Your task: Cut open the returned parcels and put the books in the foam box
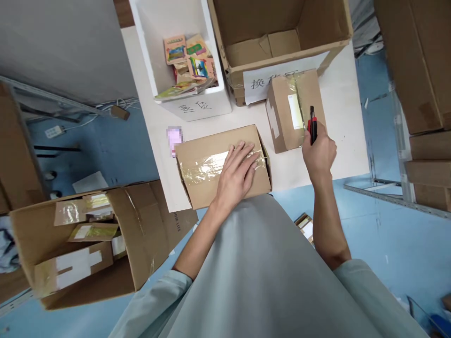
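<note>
A taped cardboard box (200,190) lies at the front of the white table, close to my body. My left hand (237,171) rests flat on its top, fingers stretched over the shiny clear tape. In my right hand (320,150) is a red and black box cutter (312,126), pointing away from me. The hand is closed round its handle, and the cutter is held over the right edge of a second taped box (282,115) with a white label. Whether the cutter touches that box I cannot tell.
A white foam box (207,108) holds colourful packs. Beside it stands a large open carton (282,56) with a paper sign. An open carton of parcels (144,234) sits lower left. Stacked cartons (428,155) stand at right. A small parcel (305,226) is on the floor.
</note>
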`<state>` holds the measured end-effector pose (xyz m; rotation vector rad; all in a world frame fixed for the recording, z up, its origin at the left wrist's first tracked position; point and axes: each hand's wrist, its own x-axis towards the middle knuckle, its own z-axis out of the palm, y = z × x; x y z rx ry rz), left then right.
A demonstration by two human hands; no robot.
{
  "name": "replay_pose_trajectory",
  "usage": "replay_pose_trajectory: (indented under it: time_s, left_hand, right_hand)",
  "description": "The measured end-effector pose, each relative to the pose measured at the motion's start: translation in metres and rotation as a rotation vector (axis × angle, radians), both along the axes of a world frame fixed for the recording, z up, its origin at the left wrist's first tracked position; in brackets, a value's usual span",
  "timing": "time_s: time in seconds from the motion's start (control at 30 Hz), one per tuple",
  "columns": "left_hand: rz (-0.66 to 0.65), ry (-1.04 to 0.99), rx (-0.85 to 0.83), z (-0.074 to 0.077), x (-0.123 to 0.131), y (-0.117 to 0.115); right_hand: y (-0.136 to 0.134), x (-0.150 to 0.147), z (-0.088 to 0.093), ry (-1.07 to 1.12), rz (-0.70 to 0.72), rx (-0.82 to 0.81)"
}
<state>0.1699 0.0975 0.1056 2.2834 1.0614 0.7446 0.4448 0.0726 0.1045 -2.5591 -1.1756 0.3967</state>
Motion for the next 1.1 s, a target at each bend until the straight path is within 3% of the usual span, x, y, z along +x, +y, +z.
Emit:
replay_pose_trajectory:
  time_s: [0.1,0.17,0.23,0.3,0.43,0.53,0.63,0.83,1.1]
  left_hand:
    - [0.164,0.002,0.039,0.016,-0.022,0.001]
    - [0.335,0.015,0.066,0.024,-0.048,-0.001]
    - [0.507,0.004,0.06,0.025,-0.08,-0.005]
    - [0.647,-0.031,0.006,0.017,-0.111,-0.012]
    - [0.78,-0.127,-0.213,-0.007,-0.151,-0.026]
    - [0.749,-0.194,-0.319,-0.013,-0.159,-0.029]
    - [0.633,-0.183,-0.362,-0.002,-0.16,-0.026]
    - [0.42,-0.014,-0.451,0.025,-0.161,-0.013]
    - [0.364,-0.078,-0.522,0.013,-0.168,-0.013]
  right_hand:
    - [0.031,0.028,-0.057,0.012,-0.056,-0.07]
    - [0.033,0.031,-0.068,0.025,-0.035,0.001]
    - [0.023,0.02,-0.058,0.078,0.054,0.091]
    - [0.007,-0.002,-0.034,0.166,0.163,0.136]
    - [-0.018,-0.061,0.014,0.372,0.364,0.158]
    - [-0.023,-0.093,0.031,0.336,0.421,0.124]
    - [-0.022,-0.103,0.033,0.271,0.428,0.104]
    - [-0.028,-0.104,0.015,0.221,0.41,0.154]
    - [-0.031,-0.103,-0.008,0.209,0.36,0.315]
